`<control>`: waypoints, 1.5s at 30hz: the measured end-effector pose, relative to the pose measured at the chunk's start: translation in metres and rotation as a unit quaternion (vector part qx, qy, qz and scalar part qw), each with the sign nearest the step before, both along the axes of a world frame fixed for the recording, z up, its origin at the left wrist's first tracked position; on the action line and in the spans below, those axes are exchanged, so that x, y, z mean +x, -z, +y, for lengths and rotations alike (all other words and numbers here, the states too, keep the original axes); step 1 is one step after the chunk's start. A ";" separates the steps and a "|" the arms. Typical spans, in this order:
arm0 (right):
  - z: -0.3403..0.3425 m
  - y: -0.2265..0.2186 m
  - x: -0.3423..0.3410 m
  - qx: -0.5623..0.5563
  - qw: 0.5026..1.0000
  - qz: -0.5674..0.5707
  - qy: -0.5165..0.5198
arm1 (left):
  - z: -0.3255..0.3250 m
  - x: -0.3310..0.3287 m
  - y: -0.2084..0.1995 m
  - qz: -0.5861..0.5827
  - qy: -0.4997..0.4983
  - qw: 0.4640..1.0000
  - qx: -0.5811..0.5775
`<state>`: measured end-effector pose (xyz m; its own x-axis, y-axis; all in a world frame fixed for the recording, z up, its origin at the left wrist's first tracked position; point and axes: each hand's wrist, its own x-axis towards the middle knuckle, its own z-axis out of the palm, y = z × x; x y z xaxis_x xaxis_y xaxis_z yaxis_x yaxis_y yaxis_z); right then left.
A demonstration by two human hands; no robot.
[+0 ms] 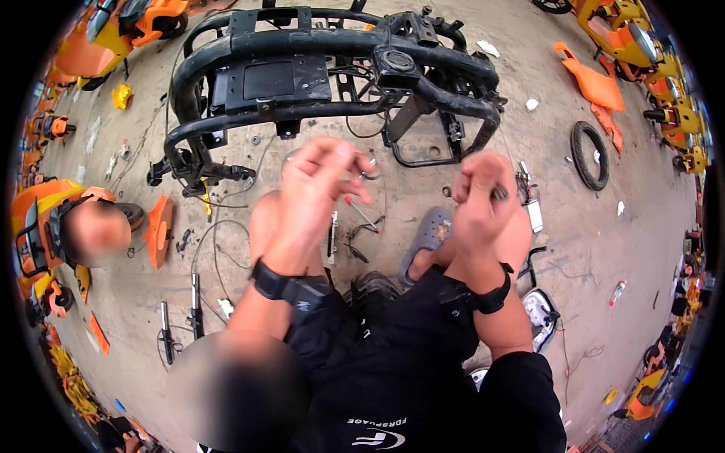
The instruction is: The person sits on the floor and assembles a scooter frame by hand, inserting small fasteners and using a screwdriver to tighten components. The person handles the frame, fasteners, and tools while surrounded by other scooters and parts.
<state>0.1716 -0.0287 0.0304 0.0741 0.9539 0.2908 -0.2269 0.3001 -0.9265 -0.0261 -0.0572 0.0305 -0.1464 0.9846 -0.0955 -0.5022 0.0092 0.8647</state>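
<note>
Both my hands are raised over my lap, in front of a black tubular scooter frame (291, 45). My left hand (321, 174) has its fingers curled together, slightly blurred, with a small shiny metal part (370, 171) at the fingertips. Closed in a fist-like grip, my right hand (483, 196) has a small dark thing (499, 193) showing between the fingers; its kind cannot be made out. The hands are apart from each other, and neither touches the frame. A screwdriver (365, 217) with a red handle lies on the floor between my knees.
A loose black tyre (588, 155) and an orange body panel (593, 79) lie at the right. Another person (98, 226) is at the left beside a yellow-orange scooter (38, 204). Two fork tubes (196, 306) and cables lie near my left leg. A grey clog (430, 240) is on my foot.
</note>
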 end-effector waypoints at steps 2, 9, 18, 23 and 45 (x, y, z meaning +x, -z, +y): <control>0.006 0.005 -0.001 -0.108 0.987 -0.018 -0.115 | -0.005 0.013 -0.004 0.008 0.043 0.999 0.009; 0.006 0.008 -0.004 -0.029 0.942 -0.199 -0.270 | -0.008 0.018 0.001 0.038 0.042 0.998 0.015; 0.006 0.004 -0.005 -0.029 0.937 -0.194 -0.290 | -0.007 0.026 -0.002 0.080 0.029 0.996 0.000; 0.001 0.003 -0.014 0.002 0.950 -0.246 -0.191 | -0.008 0.020 0.001 0.080 0.011 0.996 -0.024; 0.033 0.004 0.001 -0.258 0.885 0.253 -0.293 | -0.013 0.032 0.012 0.396 0.188 0.894 0.088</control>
